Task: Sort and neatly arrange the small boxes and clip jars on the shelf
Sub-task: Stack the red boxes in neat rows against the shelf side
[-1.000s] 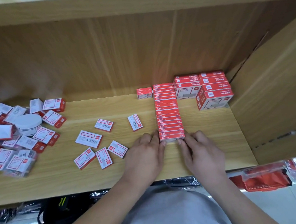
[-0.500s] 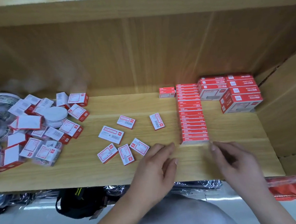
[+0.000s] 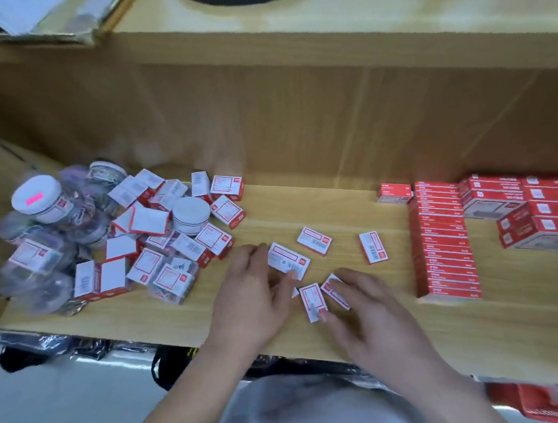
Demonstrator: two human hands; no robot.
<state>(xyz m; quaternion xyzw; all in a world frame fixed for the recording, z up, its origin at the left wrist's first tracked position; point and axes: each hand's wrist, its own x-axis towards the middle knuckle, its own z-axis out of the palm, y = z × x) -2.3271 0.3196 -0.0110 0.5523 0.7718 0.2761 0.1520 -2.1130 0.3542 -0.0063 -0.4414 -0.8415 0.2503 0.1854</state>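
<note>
Five small white-and-red boxes lie flat and scattered on a wooden shelf (image 3: 387, 337). All are left of a long red row of boxes (image 3: 442, 239), which runs from the back panel toward the front edge. Bare wood separates them from the row, and a strip of bare wood lies between them and the front edge.

The right hand (image 3: 378, 321) has its fingers (image 3: 347, 281) straight and slightly apart. Its thumb touches the near box (image 3: 310, 297), and a fingertip rests on the tilted box (image 3: 332, 293) just beside it.

Further left of the row, the left hand (image 3: 256, 300) shows loosely bent, blurred fingers beside the wide box (image 3: 288, 260). Whether it grips anything cannot be told.

A far box (image 3: 314, 241) and a lone box (image 3: 372, 247) lie untouched between the hands and the row.

Far left of the row sits a jumbled pile of boxes (image 3: 151, 259) and clip jars (image 3: 190, 213), near the left hand. Right of the row stand stacked larger red boxes (image 3: 539, 215).
</note>
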